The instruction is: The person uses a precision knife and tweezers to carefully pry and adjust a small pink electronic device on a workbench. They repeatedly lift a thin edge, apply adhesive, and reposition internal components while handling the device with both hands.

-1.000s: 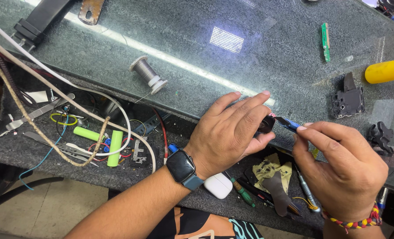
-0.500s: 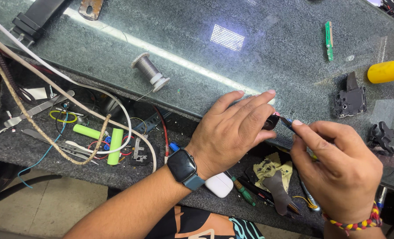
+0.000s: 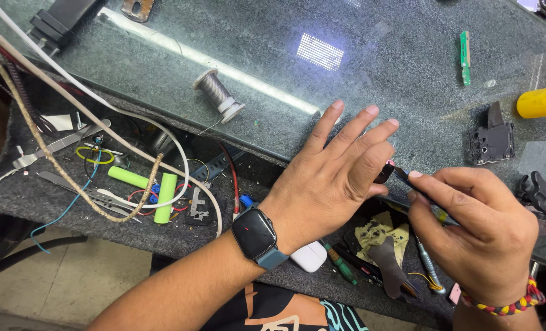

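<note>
1. The left hand (image 3: 331,175) lies over the near edge of the dark stone tabletop (image 3: 359,79). Its fingers are stretched and a little spread, pointing to the far right, and the thumb side presses a small dark part (image 3: 384,172) against the edge. Most of this part is hidden under the hand, so I cannot tell what it is.
2. On the left wrist sits a dark smartwatch (image 3: 256,234) with a blue-grey strap.
3. The right hand (image 3: 472,230) is curled closed around a thin tool (image 3: 408,179). Thumb and first fingers pinch it like a pen, and the dark tip points left and touches the small dark part, just beside the left hand's fingers.
4. The right wrist wears a braided band (image 3: 500,301) in red, yellow and dark colours.
5. Far left of the left hand, a spool of thin wire (image 3: 219,94) lies on the tabletop, well apart from both hands.
6. On the far right side lie a narrow green circuit strip (image 3: 465,57), a yellow cylinder (image 3: 542,102) at the picture's edge and a black plastic piece (image 3: 492,138).
7. Below the tabletop edge, on a lower grey shelf (image 3: 71,220) at the left, I see two light green cylinders (image 3: 147,186), metal tweezers (image 3: 55,146) and loose wires, with a white cable (image 3: 110,110) running across them.
8. Near the person, between the two forearms, there is a white case (image 3: 310,256) and a small screwdriver with green handle (image 3: 340,265).
</note>
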